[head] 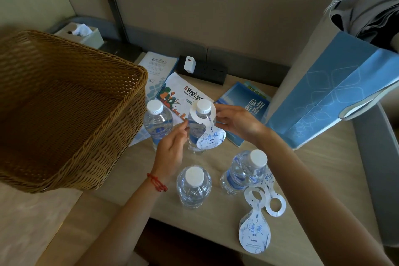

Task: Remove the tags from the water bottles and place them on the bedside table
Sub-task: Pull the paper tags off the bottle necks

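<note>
Between my grips: tag [210, 129] ringing the bottle [197, 127] neck.
Left grip [172, 147] and right grip [235, 122] both pinch its ring, to lift it over the cap.

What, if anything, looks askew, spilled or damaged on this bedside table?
Nothing is spilled or visibly damaged. All four bottles stand upright, caps on. Two removed tags lie overlapping near the table's front edge. The wicker basket sits tilted at the left, its far side hiding part of the table. One tag is on its bottle, held by both hands.

Tag [210, 134] on bottle neck [199, 127] — upright
</note>
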### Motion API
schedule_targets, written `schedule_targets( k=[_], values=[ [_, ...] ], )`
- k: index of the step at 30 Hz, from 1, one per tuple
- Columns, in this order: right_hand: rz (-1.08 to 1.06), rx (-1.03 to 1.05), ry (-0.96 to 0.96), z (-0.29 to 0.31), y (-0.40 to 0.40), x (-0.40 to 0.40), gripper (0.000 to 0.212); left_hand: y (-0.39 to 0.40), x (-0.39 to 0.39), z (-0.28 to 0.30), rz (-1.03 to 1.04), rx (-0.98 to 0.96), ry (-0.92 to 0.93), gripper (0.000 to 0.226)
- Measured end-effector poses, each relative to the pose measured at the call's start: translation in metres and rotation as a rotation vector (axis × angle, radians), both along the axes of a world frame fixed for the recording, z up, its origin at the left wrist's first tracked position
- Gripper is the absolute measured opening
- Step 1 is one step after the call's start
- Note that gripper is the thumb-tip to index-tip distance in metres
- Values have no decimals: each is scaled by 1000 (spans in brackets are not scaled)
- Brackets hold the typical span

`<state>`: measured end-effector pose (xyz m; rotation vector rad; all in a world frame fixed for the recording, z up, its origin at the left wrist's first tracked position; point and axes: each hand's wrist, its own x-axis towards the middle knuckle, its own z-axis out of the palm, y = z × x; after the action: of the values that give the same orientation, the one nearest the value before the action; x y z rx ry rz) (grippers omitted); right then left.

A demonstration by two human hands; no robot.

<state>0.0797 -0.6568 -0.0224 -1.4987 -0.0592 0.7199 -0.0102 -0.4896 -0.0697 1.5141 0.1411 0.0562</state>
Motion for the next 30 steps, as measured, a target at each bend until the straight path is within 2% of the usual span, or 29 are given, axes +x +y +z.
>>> schedule_targets(
  k=[2,5,10,14,18,24,30],
  values=[
    [-9,45,31,-1,-1,1,33,2,3,-1,7,58,4,36],
    [-50,38,0,3,-4,4,23,2,11,2,-14,149,-45,39],
    [-113,-223,-234,11,-7,9,16,-2,23,6,-75,202,-60,47],
    [-99,-315,-242,15,-4,10,8,-3,26,8,-74,203,-70,47],
    [-109,-278,-221,13,-2,8,15,-4,26,6,-74,198,-74,47],
    [-98,-150,-159,15,-5,11,14,-1,27,3,-84,217,-54,51],
    [-107,-107,-205,18,-3,13,19,0,27,4,-92,257,-38,54]
  ],
)
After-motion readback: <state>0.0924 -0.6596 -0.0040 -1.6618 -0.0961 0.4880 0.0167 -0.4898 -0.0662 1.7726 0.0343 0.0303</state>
